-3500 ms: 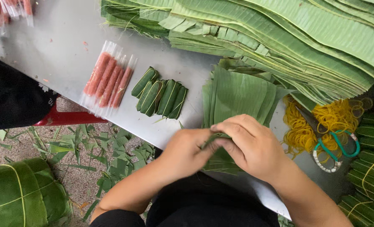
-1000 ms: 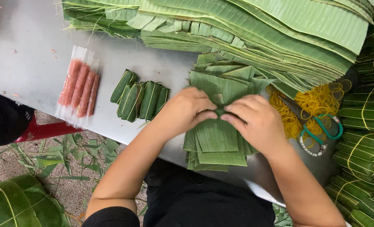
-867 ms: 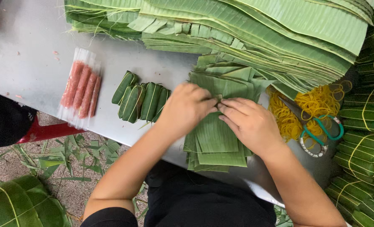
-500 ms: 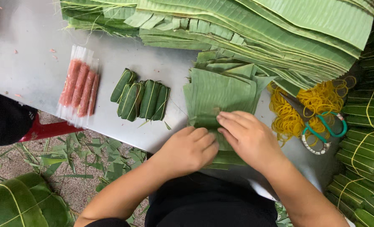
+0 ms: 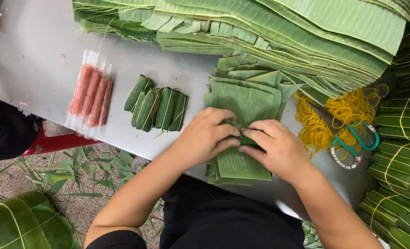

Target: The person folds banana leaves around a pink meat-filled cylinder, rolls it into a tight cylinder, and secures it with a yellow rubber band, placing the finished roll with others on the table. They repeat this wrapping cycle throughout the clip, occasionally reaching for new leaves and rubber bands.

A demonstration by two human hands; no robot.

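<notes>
My left hand (image 5: 208,136) and my right hand (image 5: 277,148) press together on a small leaf-wrapped roll (image 5: 241,137), of which only a sliver shows between the fingers. The roll lies on a stack of cut banana-leaf squares (image 5: 241,99) at the front edge of the grey table (image 5: 34,64). Several finished green leaf-wrapped rolls (image 5: 158,107) lie just left of my left hand. Further left sits a row of pink sausages in clear plastic (image 5: 90,95).
A big pile of long banana leaves (image 5: 278,32) fills the back of the table. Yellow rubber bands (image 5: 341,115) and scissors with teal handles (image 5: 352,140) lie to the right. Tied leaf bundles (image 5: 398,152) stack at far right. Leaf scraps (image 5: 76,170) litter the floor.
My hands moved out over the leaf stack, drew back toward the table's edge, and now sit mid-stack, closed over a small roll. The view shifted slightly.
</notes>
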